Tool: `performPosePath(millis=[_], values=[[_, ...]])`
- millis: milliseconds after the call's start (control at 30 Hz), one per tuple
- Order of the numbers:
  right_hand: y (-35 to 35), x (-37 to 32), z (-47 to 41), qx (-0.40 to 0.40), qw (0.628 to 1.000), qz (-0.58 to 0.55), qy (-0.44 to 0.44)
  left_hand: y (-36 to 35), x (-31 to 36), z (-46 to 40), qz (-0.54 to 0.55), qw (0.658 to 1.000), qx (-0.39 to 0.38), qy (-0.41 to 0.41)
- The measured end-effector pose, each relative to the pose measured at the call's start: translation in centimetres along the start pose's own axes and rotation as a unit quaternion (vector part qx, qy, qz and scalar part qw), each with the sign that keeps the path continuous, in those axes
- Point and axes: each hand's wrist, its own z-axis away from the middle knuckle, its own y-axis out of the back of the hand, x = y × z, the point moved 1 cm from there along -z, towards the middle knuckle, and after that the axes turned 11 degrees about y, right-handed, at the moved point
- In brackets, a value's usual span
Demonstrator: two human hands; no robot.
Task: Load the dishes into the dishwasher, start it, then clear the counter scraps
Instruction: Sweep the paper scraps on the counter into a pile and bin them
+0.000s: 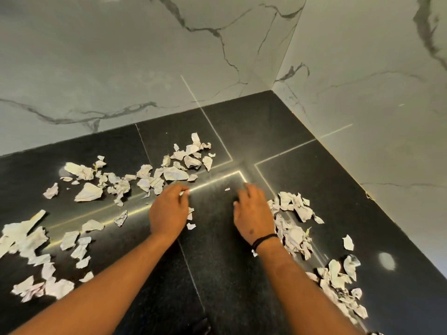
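Paper scraps (pixel 154 177) are strewn beside both hands on the tabletop (pixel 217 238), the left hand (pixel 168 211) pinching a scrap, the right hand (pixel 252 213) loosely spread.

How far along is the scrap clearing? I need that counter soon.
Barely begun. Both hands are down among the scraps: the left hand pinches a small bit and the right hand rests beside a pile. Torn paper scraps cover the black counter. No dishwasher in view.

crumpled paper scraps (pixel 176 174), glossy stone counter (pixel 302 189)
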Motion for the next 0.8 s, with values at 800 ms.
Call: performPosePath(millis=[800], values=[[-6.5, -7.5, 3.5, -0.051, 0.993, -0.042, 0.102, 0.7, -3.8, 1.6, -0.138, 0.990, 0.002, -0.009]])
